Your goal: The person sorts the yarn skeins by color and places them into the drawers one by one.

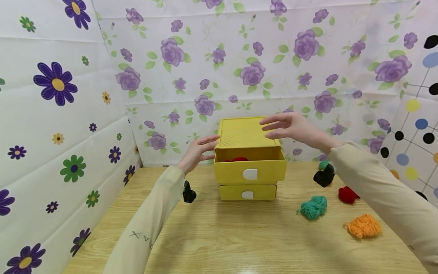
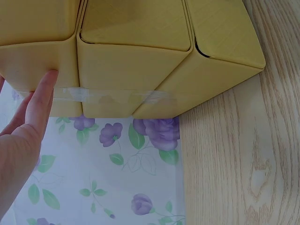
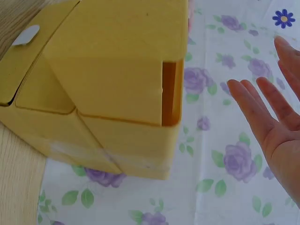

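A yellow drawer box [image 1: 244,131] stands on the table, with its upper drawer [image 1: 230,173] pulled out and the lower drawer [image 1: 229,192] closer in. Something red [image 1: 240,159] shows inside the upper drawer. My left hand [image 1: 198,152] is at the box's left side, fingers extended; in the left wrist view a fingertip of this hand [image 2: 28,126] lies against the yellow side wall [image 2: 108,68]. Above the box's right part, my right hand [image 1: 291,127] is raised with spread fingers and holds nothing. The right wrist view shows that hand [image 3: 279,129] apart from the box.
On the right of the wooden table [image 1: 239,236] lie teal yarn [image 1: 314,207], orange yarn [image 1: 364,226] and red yarn [image 1: 347,194]. Another teal piece [image 1: 323,164] sits farther back, partly behind the right wrist's black camera [image 1: 324,176]. Flowered cloth [image 1: 205,57] hangs behind the box.
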{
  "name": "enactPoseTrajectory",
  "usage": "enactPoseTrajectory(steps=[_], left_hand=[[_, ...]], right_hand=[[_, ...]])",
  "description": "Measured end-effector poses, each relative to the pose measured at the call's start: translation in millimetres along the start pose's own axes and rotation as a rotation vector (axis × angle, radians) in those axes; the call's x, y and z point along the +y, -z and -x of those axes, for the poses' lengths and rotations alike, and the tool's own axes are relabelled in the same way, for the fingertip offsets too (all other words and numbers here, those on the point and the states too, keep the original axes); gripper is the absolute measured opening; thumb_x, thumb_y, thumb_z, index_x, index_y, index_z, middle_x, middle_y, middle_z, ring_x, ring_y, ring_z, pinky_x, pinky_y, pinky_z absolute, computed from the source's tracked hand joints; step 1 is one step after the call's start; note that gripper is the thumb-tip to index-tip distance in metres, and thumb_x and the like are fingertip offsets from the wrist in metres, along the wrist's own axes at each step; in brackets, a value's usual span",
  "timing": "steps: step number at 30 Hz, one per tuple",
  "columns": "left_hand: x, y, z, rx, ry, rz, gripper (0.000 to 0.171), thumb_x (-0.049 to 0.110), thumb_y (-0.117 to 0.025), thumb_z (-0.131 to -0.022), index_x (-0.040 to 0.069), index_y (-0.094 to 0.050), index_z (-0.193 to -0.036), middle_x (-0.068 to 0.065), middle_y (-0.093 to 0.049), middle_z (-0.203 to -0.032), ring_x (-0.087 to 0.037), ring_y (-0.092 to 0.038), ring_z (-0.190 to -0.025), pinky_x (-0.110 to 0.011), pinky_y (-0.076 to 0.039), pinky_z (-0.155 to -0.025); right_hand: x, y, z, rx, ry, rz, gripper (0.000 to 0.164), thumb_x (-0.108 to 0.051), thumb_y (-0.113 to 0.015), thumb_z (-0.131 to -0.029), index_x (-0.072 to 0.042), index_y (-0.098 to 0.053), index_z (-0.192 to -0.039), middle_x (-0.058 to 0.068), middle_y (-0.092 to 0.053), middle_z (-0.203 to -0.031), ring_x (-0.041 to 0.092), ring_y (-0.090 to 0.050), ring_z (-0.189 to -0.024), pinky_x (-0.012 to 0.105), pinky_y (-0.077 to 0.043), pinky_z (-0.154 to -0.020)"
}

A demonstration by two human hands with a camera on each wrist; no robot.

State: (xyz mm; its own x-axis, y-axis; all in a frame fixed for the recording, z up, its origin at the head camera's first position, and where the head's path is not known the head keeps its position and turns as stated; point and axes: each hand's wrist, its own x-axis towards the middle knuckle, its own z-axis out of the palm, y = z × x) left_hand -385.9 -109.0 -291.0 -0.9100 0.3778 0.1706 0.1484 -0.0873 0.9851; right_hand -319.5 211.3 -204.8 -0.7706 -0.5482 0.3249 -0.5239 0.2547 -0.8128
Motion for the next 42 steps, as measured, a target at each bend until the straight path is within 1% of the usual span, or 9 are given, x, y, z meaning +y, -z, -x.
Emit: enactPoseTrajectory(steps=[4,10,14,18,25,29,33,38,42], left_hand=[[-0.3,-0.2,-0.4,0.002,0.005,0.015,0.039,0.015,-0.058,-0.09,0.006,-0.053,-0.128,-0.005,-0.047,-0.128,-0.028,-0.048,-0.107,-0.041,-0.047,-0.081],[0.5,-1.1,0.2,-0.003,0.006,0.023,0.039,0.014,-0.058,-0.09,0.006,-0.052,-0.128,-0.006,-0.047,-0.128,-0.028,-0.048,-0.107,-0.042,-0.047,-0.081],[1.1,-1.4,0.0,0.001,0.007,0.028,0.039,0.014,-0.059,-0.09,0.006,-0.052,-0.128,-0.007,-0.047,-0.127,-0.028,-0.048,-0.107,-0.041,-0.047,-0.081],[1.5,-1.8,0.1,-0.003,0.007,0.024,0.039,0.013,-0.057,-0.091,0.005,-0.052,-0.129,-0.007,-0.047,-0.128,-0.028,-0.048,-0.107,-0.041,-0.046,-0.081],[0.9,-2.7,0.2,-0.009,0.007,0.02,0.039,0.013,-0.057,-0.091,0.005,-0.051,-0.129,-0.007,-0.046,-0.129,-0.028,-0.047,-0.108,-0.042,-0.046,-0.082],[0.7,-2.6,0.7,0.002,0.002,0.017,0.038,0.013,-0.057,-0.091,0.006,-0.053,-0.128,-0.006,-0.047,-0.127,-0.027,-0.048,-0.107,-0.041,-0.047,-0.081],[-0.4,-2.0,0.6,0.01,-0.006,0.015,0.036,0.013,-0.057,-0.091,0.006,-0.054,-0.127,-0.006,-0.049,-0.126,-0.028,-0.049,-0.105,-0.041,-0.047,-0.08],[-1.8,-1.0,1.0,0.015,-0.01,0.011,0.036,0.014,-0.057,-0.091,0.006,-0.054,-0.126,-0.005,-0.049,-0.125,-0.028,-0.049,-0.105,-0.041,-0.047,-0.08],[-1.7,-0.8,0.5,0.017,-0.012,0.013,0.036,0.014,-0.057,-0.091,0.007,-0.054,-0.126,-0.005,-0.049,-0.126,-0.028,-0.048,-0.106,-0.041,-0.047,-0.08]], right_hand=[[3,11,9,0.014,-0.021,-0.02,0.045,-0.015,-0.068,-0.083,-0.004,-0.054,-0.124,0.013,-0.053,-0.122,0.025,-0.053,-0.106,0.037,-0.046,-0.082],[5,25,25,0.034,-0.05,0.024,0.044,-0.017,-0.066,-0.084,-0.005,-0.053,-0.125,0.012,-0.053,-0.122,0.028,-0.053,-0.106,0.038,-0.047,-0.08],[11,36,35,0.036,-0.033,0.042,0.041,-0.014,-0.064,-0.086,-0.003,-0.053,-0.124,0.012,-0.055,-0.12,0.027,-0.057,-0.1,0.039,-0.048,-0.078],[17,45,45,0.038,-0.041,0.036,0.04,-0.011,-0.062,-0.087,-0.004,-0.053,-0.124,0.014,-0.054,-0.12,0.027,-0.057,-0.101,0.038,-0.047,-0.08],[26,62,72,0.103,-0.141,0.152,0.039,-0.02,-0.061,-0.088,-0.011,-0.054,-0.125,0.01,-0.056,-0.12,0.024,-0.056,-0.101,0.032,-0.048,-0.078],[32,67,84,0.116,-0.156,0.194,0.038,-0.02,-0.06,-0.089,-0.011,-0.053,-0.125,0.008,-0.056,-0.119,0.023,-0.056,-0.102,0.03,-0.048,-0.077],[42,71,93,0.127,-0.169,0.226,0.036,-0.019,-0.06,-0.089,-0.012,-0.054,-0.125,0.008,-0.057,-0.119,0.02,-0.056,-0.102,0.025,-0.047,-0.078],[63,77,103,0.133,-0.193,0.243,0.038,-0.02,-0.06,-0.089,-0.012,-0.054,-0.125,0.008,-0.056,-0.12,0.021,-0.055,-0.104,0.025,-0.046,-0.078],[79,82,113,0.118,-0.195,0.223,0.039,-0.017,-0.058,-0.09,-0.006,-0.051,-0.127,0.013,-0.054,-0.121,0.021,-0.056,-0.102,0.027,-0.047,-0.077]])
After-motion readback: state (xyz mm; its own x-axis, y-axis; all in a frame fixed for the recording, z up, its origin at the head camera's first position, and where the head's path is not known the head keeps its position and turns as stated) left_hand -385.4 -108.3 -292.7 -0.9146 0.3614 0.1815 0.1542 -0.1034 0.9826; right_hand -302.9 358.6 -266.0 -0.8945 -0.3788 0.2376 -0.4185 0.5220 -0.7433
